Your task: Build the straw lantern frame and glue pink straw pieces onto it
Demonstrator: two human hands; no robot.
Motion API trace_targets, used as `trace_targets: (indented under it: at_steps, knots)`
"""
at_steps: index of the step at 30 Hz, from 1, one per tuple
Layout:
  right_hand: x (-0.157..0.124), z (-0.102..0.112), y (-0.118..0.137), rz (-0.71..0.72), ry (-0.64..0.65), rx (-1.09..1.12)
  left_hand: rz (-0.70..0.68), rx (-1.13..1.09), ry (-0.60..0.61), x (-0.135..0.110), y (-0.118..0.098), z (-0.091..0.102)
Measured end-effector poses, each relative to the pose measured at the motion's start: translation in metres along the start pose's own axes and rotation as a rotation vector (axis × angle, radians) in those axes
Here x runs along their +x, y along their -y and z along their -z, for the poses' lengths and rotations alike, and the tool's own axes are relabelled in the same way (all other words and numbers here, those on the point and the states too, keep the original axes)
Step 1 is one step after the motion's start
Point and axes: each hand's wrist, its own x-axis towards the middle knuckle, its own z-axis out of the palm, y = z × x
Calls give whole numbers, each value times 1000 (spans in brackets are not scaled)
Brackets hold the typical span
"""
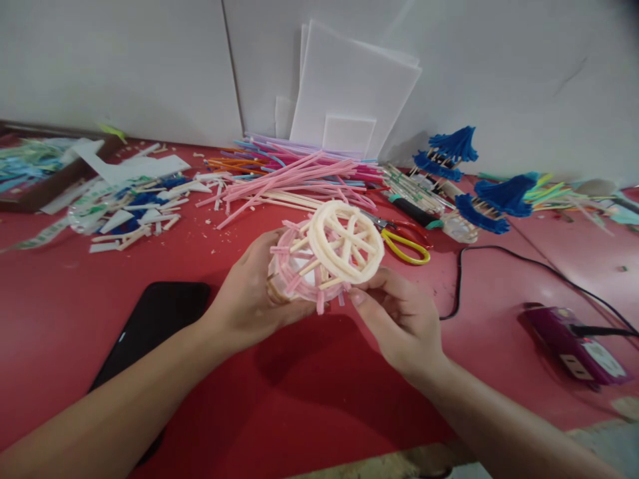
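A small craft model (346,243) made of pipe cleaners is held up over the red table. Its top is a cream spoked wheel, tilted toward me, on cream posts above a pink ring with short pink stubs. My left hand (254,286) wraps round the clear base from the left. At the lower right rim, my right hand (402,319) pinches with thumb and forefinger at a pink stub; the exact grip is partly hidden.
Behind lie loose pink pipe cleaners (279,179), yellow-handled scissors (407,247) and green-black pliers (414,211). Two blue-roofed models (499,199) stand at right, near a purple power strip (574,346) with a black cord. A phone (150,326) and scraps (144,209) lie left.
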Motion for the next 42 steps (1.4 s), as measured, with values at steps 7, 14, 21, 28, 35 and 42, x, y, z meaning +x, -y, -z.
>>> trace_targets:
  at_steps: [7,14,21,28,35,42]
  knots:
    - [1,-2,1,-3,-38,-21,-9,20,7,1,-3,1]
    - [0,-3,-1,-69,-16,43,-64,118,7,0,-4,3]
    - [3,-3,1,-234,21,290,-71,126,5,1,-3,2]
    - [6,-4,-6,-455,58,679,-27,65,15,0,-3,2]
    - [9,-4,2,-607,99,792,-53,68,9,1,-2,1]
    - [9,-5,5,-586,83,768,-49,89,7,1,-3,2]
